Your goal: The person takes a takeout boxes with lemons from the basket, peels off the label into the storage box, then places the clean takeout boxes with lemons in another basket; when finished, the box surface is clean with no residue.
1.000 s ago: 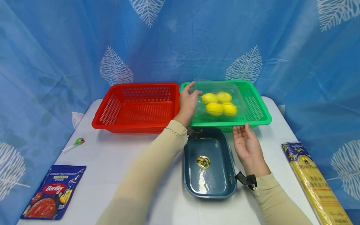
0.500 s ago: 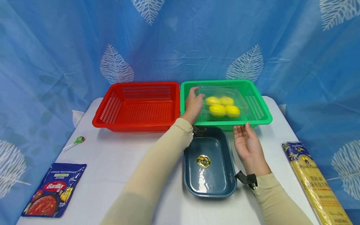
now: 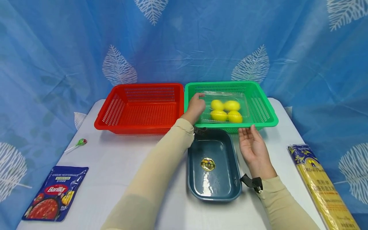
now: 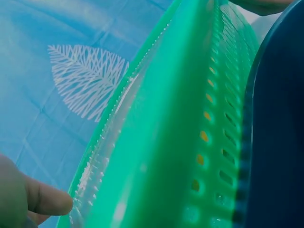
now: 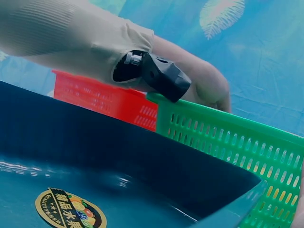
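A clear plastic box of several lemons lies in the green basket. At the box's left end, my left hand reaches over the basket's side with bent fingers and appears to grip the edge. In the left wrist view, a fingertip is beside the basket's rim; the rest of the hand is mostly cut off. My right hand lies palm up before the basket, its relaxed fingers at the front rim. Only a sliver of it shows in the right wrist view.
The red basket stands left of the green one. A dark blue tray sits in front, between my arms. A lollipop and a Barilla sauce pouch lie left; a spaghetti pack lies right.
The box of lemons has come down from a tilted position to lie flatter inside the green basket. My left hand went slightly right and down with it, then back left. My right hand stayed put.
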Motion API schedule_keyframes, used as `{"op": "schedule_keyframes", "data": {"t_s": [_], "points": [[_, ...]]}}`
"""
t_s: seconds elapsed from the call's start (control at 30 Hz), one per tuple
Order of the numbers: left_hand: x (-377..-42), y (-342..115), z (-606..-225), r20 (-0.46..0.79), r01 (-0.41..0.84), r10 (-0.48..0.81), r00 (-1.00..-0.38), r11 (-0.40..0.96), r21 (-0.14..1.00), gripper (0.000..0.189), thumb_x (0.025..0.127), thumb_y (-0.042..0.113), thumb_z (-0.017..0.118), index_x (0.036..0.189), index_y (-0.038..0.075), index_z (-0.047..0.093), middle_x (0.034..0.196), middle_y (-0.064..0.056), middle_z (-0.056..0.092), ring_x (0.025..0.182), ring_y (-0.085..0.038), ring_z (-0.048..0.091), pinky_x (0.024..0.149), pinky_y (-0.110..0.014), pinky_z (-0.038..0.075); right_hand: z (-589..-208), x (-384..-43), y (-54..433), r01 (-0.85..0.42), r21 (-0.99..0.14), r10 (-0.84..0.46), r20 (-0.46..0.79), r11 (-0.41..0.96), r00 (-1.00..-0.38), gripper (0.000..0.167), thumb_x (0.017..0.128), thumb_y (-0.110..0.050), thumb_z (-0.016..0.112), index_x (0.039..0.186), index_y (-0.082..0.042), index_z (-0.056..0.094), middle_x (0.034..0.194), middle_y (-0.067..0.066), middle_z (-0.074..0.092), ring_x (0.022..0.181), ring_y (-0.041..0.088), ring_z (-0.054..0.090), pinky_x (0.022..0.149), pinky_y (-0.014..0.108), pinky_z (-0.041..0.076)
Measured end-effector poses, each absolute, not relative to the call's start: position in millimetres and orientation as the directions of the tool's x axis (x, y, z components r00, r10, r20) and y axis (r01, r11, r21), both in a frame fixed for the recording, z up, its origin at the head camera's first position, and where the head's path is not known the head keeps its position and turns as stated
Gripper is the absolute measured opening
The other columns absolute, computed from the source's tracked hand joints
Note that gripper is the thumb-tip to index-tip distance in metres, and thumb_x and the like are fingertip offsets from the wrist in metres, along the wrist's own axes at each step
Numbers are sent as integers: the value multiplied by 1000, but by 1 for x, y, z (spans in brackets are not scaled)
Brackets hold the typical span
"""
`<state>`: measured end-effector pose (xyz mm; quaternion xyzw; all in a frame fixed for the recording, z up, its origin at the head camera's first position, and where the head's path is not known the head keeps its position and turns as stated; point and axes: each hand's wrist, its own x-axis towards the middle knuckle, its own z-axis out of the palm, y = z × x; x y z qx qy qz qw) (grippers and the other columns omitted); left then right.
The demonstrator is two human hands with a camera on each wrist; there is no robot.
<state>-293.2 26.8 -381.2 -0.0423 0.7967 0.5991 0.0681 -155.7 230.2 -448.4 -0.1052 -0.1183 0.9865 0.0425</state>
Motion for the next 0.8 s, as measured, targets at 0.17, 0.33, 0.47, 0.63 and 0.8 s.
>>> {"op": "schedule_keyframes", "data": {"t_s": [0.17, 0.33, 0.47, 0.63, 0.8], "points": [[-289, 22, -378, -148, -123, 52, -988, 327, 937, 47, 108, 6, 38, 153, 15, 50, 141, -9, 56, 48, -16, 30, 47, -26, 31, -449, -155, 230, -54, -258, 106, -194, -965, -975, 30, 105, -7, 62, 134, -3, 52, 113, 11, 57, 105, 22, 62, 108, 32, 48], [-274, 11, -359, -40, 0, 97, -994, 381, 925, 44, 109, 14, 48, 153, 16, 49, 116, -9, 60, 46, -17, 34, 47, -28, 36, -450, -156, 230, -51, -289, 112, -198, -956, -974, 34, 105, -7, 62, 137, -3, 50, 113, 11, 56, 105, 22, 61, 108, 32, 48], [-262, -8, -335, 77, 122, 123, -989, 417, 901, 45, 107, 17, 55, 151, 17, 51, 82, -6, 54, 47, -18, 34, 47, -30, 37, -448, -157, 230, -48, -333, 124, -210, -942, -970, 36, 105, -8, 63, 138, -4, 49, 114, 11, 55, 104, 21, 61, 107, 32, 48], [-254, -43, -320, 182, 240, 166, -969, 462, 854, 43, 106, 18, 60, 149, 19, 54, 61, -3, 43, 43, -19, 29, 45, -32, 36, -442, -157, 234, -55, -402, 190, -304, -914, -933, 25, 105, -8, 66, 123, -4, 51, 112, 9, 51, 102, 20, 56, 105, 31, 50], [-253, -90, -314, 241, 295, 171, -955, 525, 799, 42, 105, 16, 58, 147, 17, 56, 67, -13, 52, 43, -19, 29, 44, -35, 37, -433, -152, 237, -85, -517, 326, -395, -852, -859, 27, 104, -20, 70, 107, -8, 47, 104, 7, 46, 97, 22, 51, 98, 33, 53]]}}
